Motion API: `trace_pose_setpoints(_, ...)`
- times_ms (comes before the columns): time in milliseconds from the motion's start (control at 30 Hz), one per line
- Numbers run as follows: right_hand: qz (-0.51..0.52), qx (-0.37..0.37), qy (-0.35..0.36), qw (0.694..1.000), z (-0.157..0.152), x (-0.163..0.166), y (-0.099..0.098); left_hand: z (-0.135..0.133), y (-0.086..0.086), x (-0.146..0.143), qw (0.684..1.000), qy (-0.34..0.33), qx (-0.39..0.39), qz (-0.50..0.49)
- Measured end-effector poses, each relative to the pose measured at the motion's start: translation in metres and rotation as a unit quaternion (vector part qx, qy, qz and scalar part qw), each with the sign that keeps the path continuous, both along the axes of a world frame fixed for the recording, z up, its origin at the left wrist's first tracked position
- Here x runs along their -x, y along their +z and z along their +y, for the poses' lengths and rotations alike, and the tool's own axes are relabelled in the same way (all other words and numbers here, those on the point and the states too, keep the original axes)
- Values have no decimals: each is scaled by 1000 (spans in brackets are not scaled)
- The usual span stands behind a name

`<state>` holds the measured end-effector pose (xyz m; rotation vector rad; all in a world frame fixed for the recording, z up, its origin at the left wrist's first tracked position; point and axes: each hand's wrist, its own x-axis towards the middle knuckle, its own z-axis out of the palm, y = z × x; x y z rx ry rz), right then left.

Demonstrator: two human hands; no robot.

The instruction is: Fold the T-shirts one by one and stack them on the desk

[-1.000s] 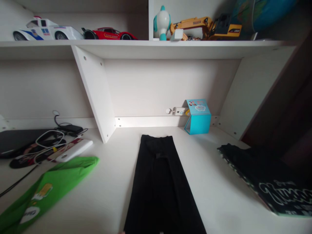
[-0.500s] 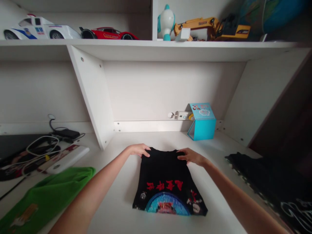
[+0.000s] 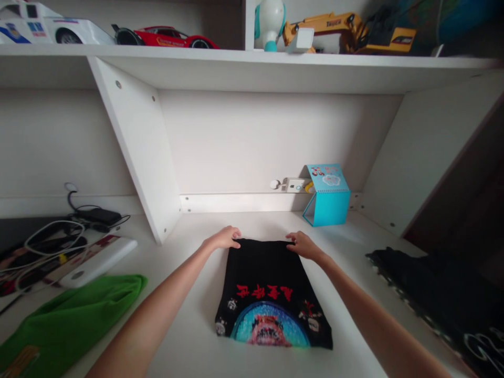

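A black T-shirt [image 3: 260,268] lies folded into a flat block on the white desk, its red lettering upside down from where I look. A round blue picture with a pink-red middle lies along its near edge. At the far left corner my left hand [image 3: 223,238] is closed on the cloth, thumb towards me. My right hand [image 3: 305,245] pinches the far right corner the same way. Between them the shirt's far edge runs nearly straight.
A green garment [image 3: 74,315] and a tangle of cables beside a white power strip [image 3: 98,262] lie left. Dark clothes [image 3: 437,294] lie right. A blue desk calendar [image 3: 328,207] stands at the back. Toy vehicles sit on the shelf [image 3: 220,55] above.
The shirt's far edge has gone from a curved neckline to a nearly straight line. Its print sits slightly farther from me, and more of the round picture shows. Both hands still hold the corners.
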<state>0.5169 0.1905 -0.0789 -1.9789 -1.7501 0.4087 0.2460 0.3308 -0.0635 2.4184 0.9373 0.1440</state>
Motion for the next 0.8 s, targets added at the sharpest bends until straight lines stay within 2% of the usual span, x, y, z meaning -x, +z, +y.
trace_pose_setpoints(100,-39,1,1,999,-4,4,-2,-11,-2,0,999,-8,-52,0)
trace_pose_setpoints(200,-54,-22,3,998,-9,4,19,-21,21,-1,997,-21,-77,0)
trace_pose_setpoints(300,-51,-87,-16,995,-22,-3,64,-35,69,2,990,-40,-116,-68)
trace_pose_setpoints(400,-36,-187,-28,981,-55,-2,116,-60,126,12,966,-45,-190,-167)
trace_pose_setpoints(467,-27,-287,-12,957,-88,11,140,-80,153,23,955,-45,-216,-200)
trace_pose_setpoints(500,-32,-333,-2,942,-106,22,147,-90,161,29,952,-46,-221,-209)
trace_pose_setpoints(567,-57,-366,26,929,-143,48,150,-104,161,41,954,-54,-214,-205)
trace_pose_setpoints(600,-71,-342,51,936,-159,62,147,-109,154,48,959,-62,-202,-189)
trace_pose_setpoints(700,-66,-162,190,966,-193,89,129,-118,121,63,983,-108,-137,-62)
trace_pose_setpoints(767,-34,-51,265,962,-196,91,115,-129,98,67,985,-127,-108,38)
trace_pose_setpoints(800,-19,-33,276,961,-191,86,107,-138,88,65,983,-133,-108,62)
